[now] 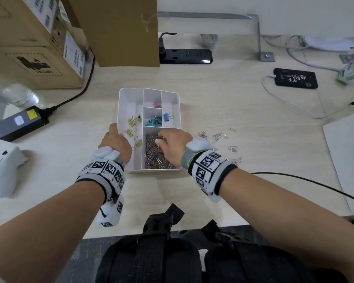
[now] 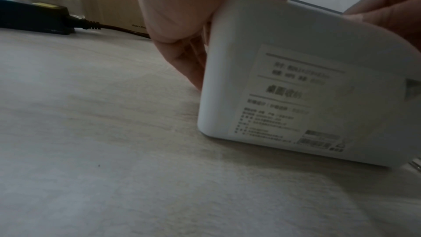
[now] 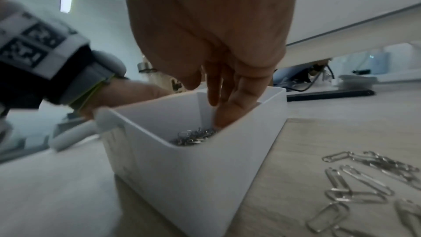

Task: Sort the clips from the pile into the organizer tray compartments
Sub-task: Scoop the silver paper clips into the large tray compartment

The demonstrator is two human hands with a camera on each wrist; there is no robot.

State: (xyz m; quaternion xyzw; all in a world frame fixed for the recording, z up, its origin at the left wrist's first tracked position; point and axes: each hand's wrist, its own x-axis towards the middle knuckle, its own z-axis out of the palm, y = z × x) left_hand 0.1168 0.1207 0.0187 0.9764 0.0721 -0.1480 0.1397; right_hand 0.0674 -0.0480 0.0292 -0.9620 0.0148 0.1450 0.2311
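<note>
The white organizer tray (image 1: 149, 89) stands mid-table. My left hand (image 1: 113, 129) grips its left wall; in the left wrist view the fingers (image 2: 182, 60) lie against the labelled outer wall (image 2: 250, 51). My right hand (image 1: 161, 137) reaches down into the near right compartment, its straight fingers (image 3: 230, 113) touching the heap of silver paper clips (image 1: 153, 158) (image 3: 196, 136). The fingertips are hidden behind the tray wall (image 3: 182, 177). Yellow binder clips (image 1: 131, 130), teal ones (image 1: 154, 121), a blue one (image 1: 167, 117) and a pink one (image 1: 156, 104) lie in other compartments. Loose paper clips (image 1: 219, 137) (image 3: 364, 177) lie right of the tray.
Cardboard boxes (image 1: 35, 48) and a black power strip (image 1: 186, 56) stand at the back. A black adapter (image 1: 18, 123) and a white handheld device (image 1: 7, 170) lie left. A phone (image 1: 295, 78) with cables and a white board (image 1: 347, 160) lie right.
</note>
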